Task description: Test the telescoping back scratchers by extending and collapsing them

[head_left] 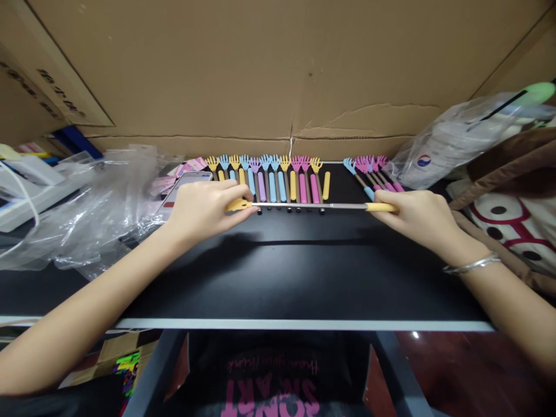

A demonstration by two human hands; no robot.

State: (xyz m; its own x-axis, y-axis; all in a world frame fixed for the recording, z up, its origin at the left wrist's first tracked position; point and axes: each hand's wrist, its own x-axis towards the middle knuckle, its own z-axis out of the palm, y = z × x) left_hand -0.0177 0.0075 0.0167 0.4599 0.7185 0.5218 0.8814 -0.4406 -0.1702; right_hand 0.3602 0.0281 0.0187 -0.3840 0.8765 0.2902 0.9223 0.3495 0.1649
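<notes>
A telescopic back scratcher (304, 205) with a silver rod is stretched level above the black table. My left hand (202, 207) is closed on its yellow claw end, and my right hand (412, 217) grips the yellow handle. Behind the rod lies a row of back scratcher claws on rods (264, 165) in yellow, blue, purple and pink, with loose coloured handle sleeves (272, 186) among them. To the right of that row, several assembled back scratchers (373, 172) in blue and pink lie slanted near my right hand.
Clear plastic bags (108, 202) are heaped at the left, beside a phone (186, 180) and pink cards (189, 167). A bagged cup (443, 150) and a brown plush item (512, 214) stand at the right. Cardboard (260, 69) walls the back of the black table (304, 284).
</notes>
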